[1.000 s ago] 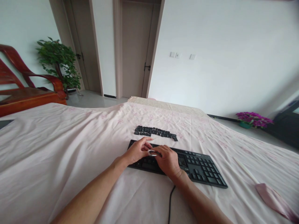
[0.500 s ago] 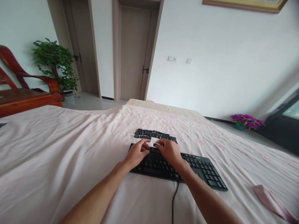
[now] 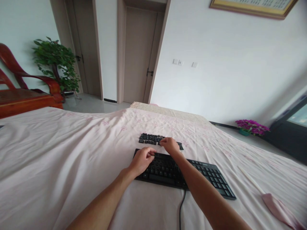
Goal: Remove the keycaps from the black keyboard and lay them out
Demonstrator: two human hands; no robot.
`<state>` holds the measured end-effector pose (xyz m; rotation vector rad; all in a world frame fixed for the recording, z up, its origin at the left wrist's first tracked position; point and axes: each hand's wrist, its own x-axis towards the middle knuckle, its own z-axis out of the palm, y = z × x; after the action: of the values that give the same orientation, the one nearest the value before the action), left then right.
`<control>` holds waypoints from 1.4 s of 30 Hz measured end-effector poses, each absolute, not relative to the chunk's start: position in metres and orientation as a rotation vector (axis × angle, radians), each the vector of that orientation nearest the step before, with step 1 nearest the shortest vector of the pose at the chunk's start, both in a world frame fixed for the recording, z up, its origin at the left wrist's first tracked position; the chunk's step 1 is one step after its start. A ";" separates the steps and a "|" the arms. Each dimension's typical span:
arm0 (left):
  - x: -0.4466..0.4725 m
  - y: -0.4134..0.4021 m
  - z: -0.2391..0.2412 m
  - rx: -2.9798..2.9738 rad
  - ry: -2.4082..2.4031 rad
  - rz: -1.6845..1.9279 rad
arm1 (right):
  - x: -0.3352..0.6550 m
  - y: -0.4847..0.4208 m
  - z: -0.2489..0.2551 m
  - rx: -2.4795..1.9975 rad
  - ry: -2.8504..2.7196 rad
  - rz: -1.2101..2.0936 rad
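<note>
Sitting: one keyboard (image 3: 206, 179), one keycap cluster (image 3: 148, 139), apparently two-row.

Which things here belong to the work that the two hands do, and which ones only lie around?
In the work:
- black keyboard, under the left hand
- loose keycaps in rows behind it, touched by the right hand

Only lying about:
- white stick with a pink end on the sheet
- potted plant
- purple flowers
- wooden chair
</note>
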<state>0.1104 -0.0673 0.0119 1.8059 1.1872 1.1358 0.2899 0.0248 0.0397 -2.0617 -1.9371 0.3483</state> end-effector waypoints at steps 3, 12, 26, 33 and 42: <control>0.110 -0.068 0.014 1.818 1.193 1.127 | 0.290 0.028 0.036 -2.063 -1.939 0.357; 0.111 -0.070 0.017 1.817 1.185 1.117 | 0.286 0.031 0.031 -2.051 -1.945 0.319; 0.111 -0.071 0.017 1.853 1.193 1.107 | 0.284 0.021 0.038 -1.934 -1.966 0.283; 0.113 -0.073 0.020 1.882 1.185 1.089 | 0.292 -0.009 0.061 -1.691 -1.979 0.367; 0.117 -0.076 0.019 2.094 1.257 0.974 | 0.317 -0.069 0.076 -1.385 -1.894 0.588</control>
<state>0.1167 -0.0761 0.0194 2.0945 1.2568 0.9736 0.3168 -0.0694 0.0761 -1.3853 -1.8937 0.5878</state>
